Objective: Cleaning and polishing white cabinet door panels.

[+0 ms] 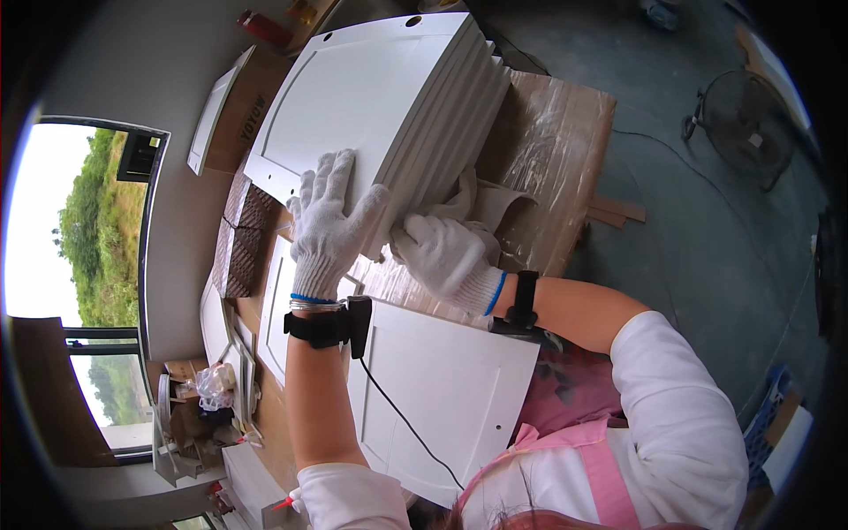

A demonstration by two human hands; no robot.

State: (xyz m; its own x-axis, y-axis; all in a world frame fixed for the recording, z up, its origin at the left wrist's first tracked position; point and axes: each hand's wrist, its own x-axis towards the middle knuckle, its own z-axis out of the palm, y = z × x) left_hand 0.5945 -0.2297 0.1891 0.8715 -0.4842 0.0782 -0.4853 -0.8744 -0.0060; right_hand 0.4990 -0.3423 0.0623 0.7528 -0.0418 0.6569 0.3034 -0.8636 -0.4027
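A stack of several white cabinet doors (pixel 371 97) with framed faces and round hinge holes rises in front of me. My left hand (pixel 329 216), in a white knitted glove, lies open on the near end of the top door, its fingers and thumb spread. Beside the stack's near right corner is my right hand (pixel 446 256), gloved the same way, with its fingers curled in against the door edges. It grips a greyish cloth (pixel 495 208), whose folds show beyond the glove; the fingertips are partly hidden. Closer to me, another white door (pixel 433 389) lies flat below my wrists.
Plastic-wrapped cardboard (pixel 565 132) lies beneath the stack and extends to its right. A fan (pixel 742 128) stands on the floor at the far right, with a cord (pixel 662 146) trailing. Left are a window (pixel 97 221), a brown carton (pixel 252 106) and piled scraps (pixel 203 397).
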